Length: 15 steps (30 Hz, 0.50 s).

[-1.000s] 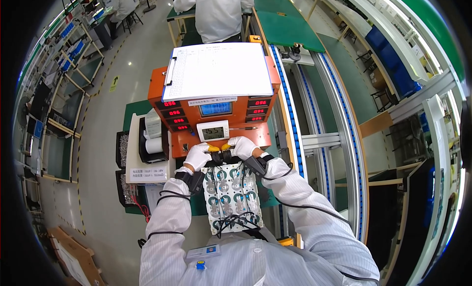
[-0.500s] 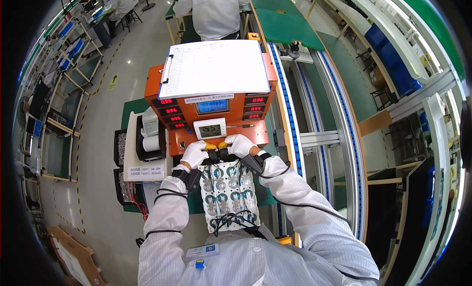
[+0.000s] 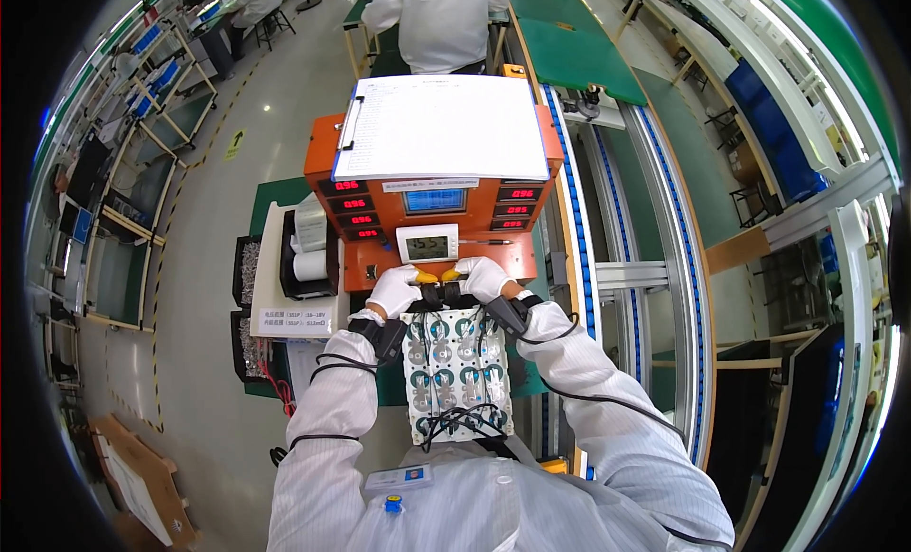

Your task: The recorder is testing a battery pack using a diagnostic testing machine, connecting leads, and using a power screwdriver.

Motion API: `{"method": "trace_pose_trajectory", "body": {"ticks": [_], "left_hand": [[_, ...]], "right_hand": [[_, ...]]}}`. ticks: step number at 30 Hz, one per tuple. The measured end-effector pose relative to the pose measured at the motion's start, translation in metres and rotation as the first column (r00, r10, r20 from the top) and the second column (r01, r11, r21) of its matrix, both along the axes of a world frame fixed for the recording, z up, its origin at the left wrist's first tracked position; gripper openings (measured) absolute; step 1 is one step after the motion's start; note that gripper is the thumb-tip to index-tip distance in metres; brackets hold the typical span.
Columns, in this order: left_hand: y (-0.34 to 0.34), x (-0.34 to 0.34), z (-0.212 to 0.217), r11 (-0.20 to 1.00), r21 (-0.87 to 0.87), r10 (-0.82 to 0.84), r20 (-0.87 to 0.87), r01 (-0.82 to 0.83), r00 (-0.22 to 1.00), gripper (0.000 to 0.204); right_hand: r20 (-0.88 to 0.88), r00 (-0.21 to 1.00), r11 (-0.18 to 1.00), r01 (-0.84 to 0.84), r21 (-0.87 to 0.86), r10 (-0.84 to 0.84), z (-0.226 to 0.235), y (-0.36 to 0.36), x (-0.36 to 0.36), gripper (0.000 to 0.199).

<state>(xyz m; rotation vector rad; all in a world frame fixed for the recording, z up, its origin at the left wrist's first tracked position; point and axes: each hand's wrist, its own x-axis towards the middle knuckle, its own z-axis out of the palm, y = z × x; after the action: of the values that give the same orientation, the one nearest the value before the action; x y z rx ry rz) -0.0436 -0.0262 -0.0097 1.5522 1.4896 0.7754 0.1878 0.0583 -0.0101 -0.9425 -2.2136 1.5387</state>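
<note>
Curling inward, the left hand (image 3: 391,292) and the right hand (image 3: 484,279), both in white gloves with yellow fingertips (image 3: 426,278), come close to each other over a black cable bundle (image 3: 441,295) at the far edge of a white cell pack (image 3: 457,372). The fingers are bent and drawn in, not spread, with a small gap between the 2 hands. They reach the bundle, but their undersides are hidden, so I cannot tell whether either grip is clamped on it or only touching.

The pack lies between the forearms, showing rows of round cells, with black wires (image 3: 455,416) looped over its near end. Just beyond the hands, a small white display (image 3: 427,243) stands on the base of an orange instrument (image 3: 327,144), a pen (image 3: 486,242) at its right. A clipboard (image 3: 446,125) rests on top. Left of the instrument sits a white roll (image 3: 309,265).
</note>
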Motion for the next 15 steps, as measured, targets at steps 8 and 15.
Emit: {"method": "trace_pose_trajectory", "body": {"ticks": [8,15], "left_hand": [[-0.001,0.004,0.017,1.0,-0.027,-0.007,-0.119,0.004,0.993,0.038],[-0.002,0.004,0.009,1.0,0.001,0.005,-0.017,-0.005,1.0,0.033]], "right_hand": [[0.012,0.999,0.996,-0.033,0.082,0.032,0.006,0.001,0.002,0.023],[0.041,0.999,0.992,-0.032,0.126,0.027,0.015,-0.002,0.002,0.023]]}}
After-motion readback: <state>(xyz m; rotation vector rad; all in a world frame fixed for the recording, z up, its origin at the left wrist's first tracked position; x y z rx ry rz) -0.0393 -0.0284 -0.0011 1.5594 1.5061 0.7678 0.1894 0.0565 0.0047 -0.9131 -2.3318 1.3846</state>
